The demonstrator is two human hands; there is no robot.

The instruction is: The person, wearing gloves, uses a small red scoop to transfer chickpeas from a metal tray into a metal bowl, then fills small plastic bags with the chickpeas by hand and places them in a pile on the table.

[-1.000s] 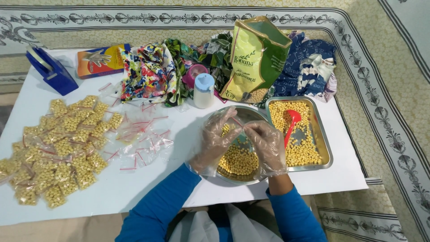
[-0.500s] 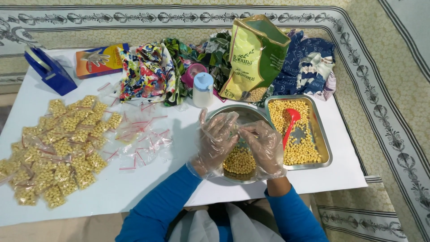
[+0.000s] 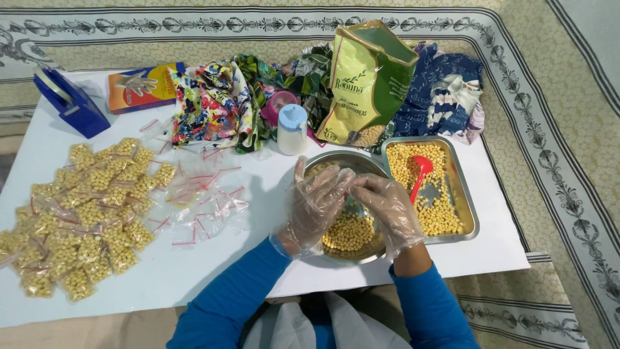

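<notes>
starting at the left, a blue tape dispenser (image 3: pixel 70 101), then a heap of filled pouches (image 3: pixel 81 213) and flat empty zip bags (image 3: pixel 203 203) on the white table (image 3: pixel 213 271). both gloved hands meet over the round steel bowl (image 3: pixel 336 165) of chickpeas (image 3: pixel 349 232): left hand (image 3: pixel 316 207) and right hand (image 3: pixel 387 210), fingers curled together, seemingly pinching a clear bag mid-fill; sealing likely needs a firm press. steel tray (image 3: pixel 468 213) with red scoop (image 3: pixel 420 171) sits rightmost.

Round bowl (image 3: pixel 336 163) left of tray (image 3: pixel 468 207), touching.
</notes>
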